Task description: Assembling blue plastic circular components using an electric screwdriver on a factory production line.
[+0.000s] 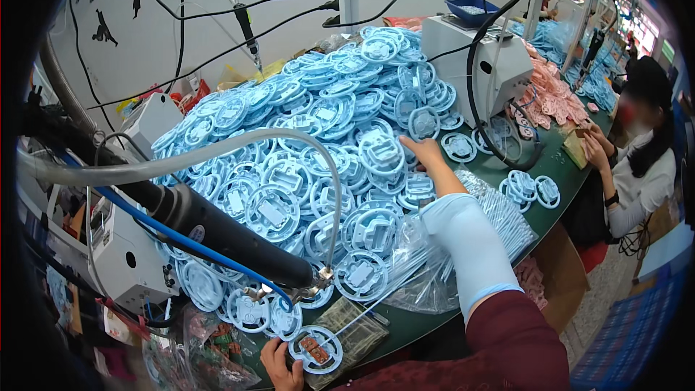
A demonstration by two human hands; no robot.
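- Head view: blue wheel, brown circuit board in its middle, at the table's near edge, partly over a flat worn slab; probably set there to lie close to the body, face up
- Left hand at the wheel's near-left rim, fingers curled and a little apart from the thumb; likely steadying it, though whether they pinch the rim I cannot tell
- Thin pale stick running from the wheel toward the bagged sticks; cannot tell if it is joined to the wheel
- Right hand stretched out to the pile of blue wheels, thumb and fingers spread at one wheel's edge; grip partly hidden, cannot tell if anything is held
- Pile heaped across the green table, presumably so pieces stay within arm's reach
- Black tube slanting over the pile, its metal tip above the near wheels
- Screwdriver hanging by the wall, perhaps to free table room
- Co-worker at right, both hands on a small object
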